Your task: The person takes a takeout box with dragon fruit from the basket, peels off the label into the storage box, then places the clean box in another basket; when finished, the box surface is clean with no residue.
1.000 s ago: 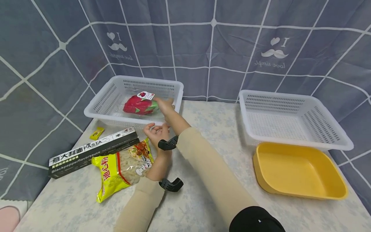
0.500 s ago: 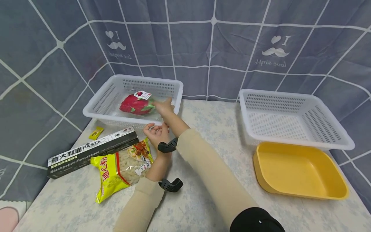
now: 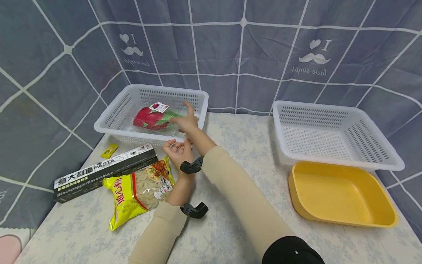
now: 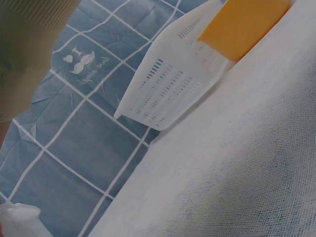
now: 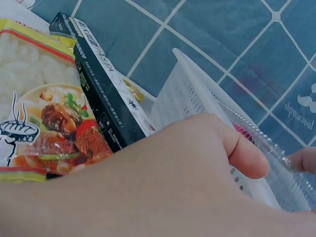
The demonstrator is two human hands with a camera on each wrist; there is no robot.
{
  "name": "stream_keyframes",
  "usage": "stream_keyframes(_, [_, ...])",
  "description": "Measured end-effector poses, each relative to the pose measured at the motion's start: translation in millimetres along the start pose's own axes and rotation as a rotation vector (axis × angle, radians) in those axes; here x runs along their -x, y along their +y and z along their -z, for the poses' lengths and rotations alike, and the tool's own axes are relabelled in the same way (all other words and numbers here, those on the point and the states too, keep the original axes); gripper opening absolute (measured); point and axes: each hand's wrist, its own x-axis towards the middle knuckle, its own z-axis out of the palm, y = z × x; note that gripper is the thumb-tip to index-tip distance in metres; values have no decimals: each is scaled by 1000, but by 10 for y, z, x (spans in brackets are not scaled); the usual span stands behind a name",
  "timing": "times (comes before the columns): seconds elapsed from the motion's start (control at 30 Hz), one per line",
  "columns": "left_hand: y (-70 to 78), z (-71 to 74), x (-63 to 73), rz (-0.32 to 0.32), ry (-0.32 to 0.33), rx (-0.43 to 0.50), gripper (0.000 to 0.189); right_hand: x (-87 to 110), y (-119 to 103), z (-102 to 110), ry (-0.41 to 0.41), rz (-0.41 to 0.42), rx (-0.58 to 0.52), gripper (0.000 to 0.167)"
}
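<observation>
A pink-red dragon fruit (image 3: 148, 119) with green scales and a white label lies in a clear plastic box (image 3: 176, 110) inside the left white basket (image 3: 113, 128). My right hand (image 3: 186, 121) is at the box's right end, thumb and forefinger spread apart. In the right wrist view, the thumb (image 5: 247, 157) and a fingertip (image 5: 302, 159) show beside the box's beaded edge (image 5: 266, 140). My left hand (image 3: 179, 152) is at the basket's front rim, below the right hand, its fingers loosely curled with nothing seen in them; the left wrist view does not show it.
A yellow bag of pasta pieces (image 3: 145, 189) and a black pasta carton (image 3: 105, 171) lie at the left, with a small yellow packet (image 3: 109, 150) behind. At the right stand a second white basket (image 3: 336, 161) and a yellow tub (image 3: 343, 220). A grey checked curtain (image 3: 217, 47) hangs behind.
The dragon fruit box has slid a little left in the basket. My right hand's forefinger has lifted away and spread from the thumb. The left hand has stayed put.
</observation>
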Motion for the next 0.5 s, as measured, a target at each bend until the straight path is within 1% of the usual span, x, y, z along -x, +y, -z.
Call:
stream_keyframes(0.27, [-17, 0, 1, 0, -12, 15, 32, 0, 23, 18, -51, 61, 33, 57])
stream_keyframes(0.37, [-14, -5, 2, -9, -5, 24, 32, 16, 26, 22, -53, 85, 55, 45])
stream_keyframes(0.5, [-12, -14, 0, -21, 14, 28, 31, 44, 39, 30, -47, 150, 102, 31])
